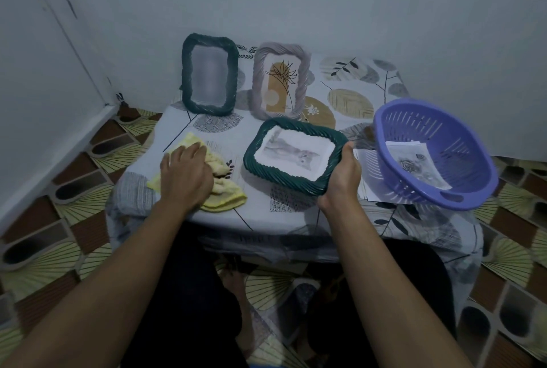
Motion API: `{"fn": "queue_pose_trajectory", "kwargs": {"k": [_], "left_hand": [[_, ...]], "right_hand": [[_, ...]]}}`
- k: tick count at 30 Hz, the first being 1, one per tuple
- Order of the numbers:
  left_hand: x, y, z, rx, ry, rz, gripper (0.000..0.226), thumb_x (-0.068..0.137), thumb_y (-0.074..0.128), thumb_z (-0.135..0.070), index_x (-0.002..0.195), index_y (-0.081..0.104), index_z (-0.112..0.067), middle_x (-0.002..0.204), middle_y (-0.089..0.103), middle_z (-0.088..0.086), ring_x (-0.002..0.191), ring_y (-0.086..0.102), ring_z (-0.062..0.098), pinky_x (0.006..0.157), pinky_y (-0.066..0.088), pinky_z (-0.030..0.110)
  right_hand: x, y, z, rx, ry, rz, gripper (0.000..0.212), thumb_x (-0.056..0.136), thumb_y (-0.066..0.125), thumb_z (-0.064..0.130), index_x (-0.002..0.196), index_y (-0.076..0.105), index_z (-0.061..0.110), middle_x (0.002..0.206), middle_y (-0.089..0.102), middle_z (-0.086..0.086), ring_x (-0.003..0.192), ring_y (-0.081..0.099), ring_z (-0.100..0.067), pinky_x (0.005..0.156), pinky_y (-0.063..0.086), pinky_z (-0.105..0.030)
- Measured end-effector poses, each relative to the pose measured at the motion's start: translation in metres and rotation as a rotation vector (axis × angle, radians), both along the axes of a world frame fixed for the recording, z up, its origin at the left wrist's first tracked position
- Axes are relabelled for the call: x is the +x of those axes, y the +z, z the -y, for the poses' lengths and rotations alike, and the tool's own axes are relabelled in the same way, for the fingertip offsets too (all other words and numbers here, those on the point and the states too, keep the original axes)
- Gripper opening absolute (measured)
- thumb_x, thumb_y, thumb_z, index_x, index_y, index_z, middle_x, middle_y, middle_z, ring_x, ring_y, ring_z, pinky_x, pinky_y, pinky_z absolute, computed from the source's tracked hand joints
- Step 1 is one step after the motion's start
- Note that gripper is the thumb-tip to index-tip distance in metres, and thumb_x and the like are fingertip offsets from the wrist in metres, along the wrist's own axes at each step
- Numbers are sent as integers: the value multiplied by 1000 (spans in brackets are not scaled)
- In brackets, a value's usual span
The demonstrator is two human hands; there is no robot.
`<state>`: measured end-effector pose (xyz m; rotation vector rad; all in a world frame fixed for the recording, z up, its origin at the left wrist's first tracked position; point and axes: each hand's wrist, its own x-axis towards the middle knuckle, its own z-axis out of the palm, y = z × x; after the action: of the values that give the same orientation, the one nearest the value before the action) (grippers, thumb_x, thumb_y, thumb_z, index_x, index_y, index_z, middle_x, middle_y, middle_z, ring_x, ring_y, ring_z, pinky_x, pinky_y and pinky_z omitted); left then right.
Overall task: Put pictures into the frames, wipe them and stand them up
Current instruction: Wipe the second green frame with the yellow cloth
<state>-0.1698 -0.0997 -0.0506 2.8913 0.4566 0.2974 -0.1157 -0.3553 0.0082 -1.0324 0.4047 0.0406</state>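
Note:
My right hand (340,178) grips the near right corner of a dark green frame (260,165) holding a grey cat picture (294,151), face up just above the table. My left hand (185,173) lies on a crumpled yellow cloth (226,193) at the table's left, its fingers curled into the fabric. Two frames stand upright at the back: a dark green frame (208,74) with a blurred picture and a grey frame (279,80) with a plant drawing.
A purple plastic basket (461,160) with a printed picture (417,165) inside sits at the right, tilted on loose paper sheets (365,172). The low table (284,213) wears a leaf-patterned cloth. Walls close in behind and left; patterned floor surrounds the table.

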Motion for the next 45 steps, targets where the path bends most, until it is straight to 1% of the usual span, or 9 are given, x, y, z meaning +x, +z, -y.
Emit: {"fn": "queue_pose_trajectory", "kwargs": {"k": [4, 9, 15, 21, 25, 30, 35, 39, 45], "left_hand": [[-1, -3, -14, -30, 60, -47, 73, 92, 34, -64, 146, 42, -15, 159, 30, 12, 142, 27, 36, 113, 22, 54], [1, 5, -16, -114, 168, 90, 59, 94, 55, -36, 143, 43, -6, 140, 43, 26, 124, 42, 45, 101, 38, 56], [8, 19, 0, -114, 177, 89, 73, 84, 59, -25, 149, 31, -10, 157, 27, 18, 147, 18, 38, 117, 13, 60], [1, 20, 50, 84, -479, 274, 79, 69, 50, -29, 147, 40, -21, 162, 24, 11, 152, 4, 36, 119, 1, 55], [3, 8, 66, 176, -613, 348, 65, 80, 52, -40, 141, 48, -19, 152, 46, 6, 147, 30, 27, 116, 16, 53], [5, 16, 76, -40, -663, 652, 29, 86, 66, -19, 113, 72, -10, 109, 75, 6, 96, 72, 23, 88, 55, 39], [-1, 31, 96, -290, -536, 555, 31, 80, 65, -30, 105, 74, -15, 74, 72, 1, 61, 65, 19, 56, 47, 26], [-6, 47, 116, -789, -300, 394, 15, 77, 72, -29, 89, 70, -20, 74, 70, -4, 65, 64, 8, 60, 50, 20], [-5, 49, 132, -1259, -213, 330, 23, 84, 75, -4, 92, 64, -22, 78, 72, -9, 70, 68, 4, 63, 56, 22]], "right_hand": [[2, -4, 2, 2, 4, -9, 47, 106, 39, 43, 117, 68, 8, 109, 74, -16, 95, 72, -36, 82, 59, -55], [4, -10, 2, 8, 11, -35, 46, 102, 44, 47, 116, 70, 11, 111, 74, -15, 100, 70, -38, 89, 54, -63], [5, -12, 4, 37, 32, -42, 43, 102, 46, 45, 112, 72, 11, 109, 74, -16, 100, 70, -39, 89, 54, -63], [3, -8, 2, 21, 65, -71, 36, 103, 46, 38, 98, 73, 14, 100, 76, -12, 93, 71, -36, 86, 58, -55], [5, -3, 9, 5, 131, -138, 35, 102, 46, 33, 110, 71, 10, 107, 74, -15, 94, 71, -36, 82, 59, -54], [7, 5, 26, 26, 210, -119, 39, 102, 41, 32, 125, 61, 8, 108, 68, -15, 87, 69, -29, 69, 61, -37], [0, 0, 40, -251, 180, -85, 45, 106, 27, 41, 102, 62, 13, 81, 74, -11, 50, 61, -23, 56, 47, -30], [-2, -17, 38, -469, 184, 18, 32, 105, 33, 32, 98, 62, 18, 92, 63, -3, 74, 57, -18, 61, 42, -26], [-13, -17, 30, -259, 295, 186, 43, 107, 37, 40, 135, 57, 15, 129, 65, -8, 117, 64, -23, 98, 53, -42]]}}
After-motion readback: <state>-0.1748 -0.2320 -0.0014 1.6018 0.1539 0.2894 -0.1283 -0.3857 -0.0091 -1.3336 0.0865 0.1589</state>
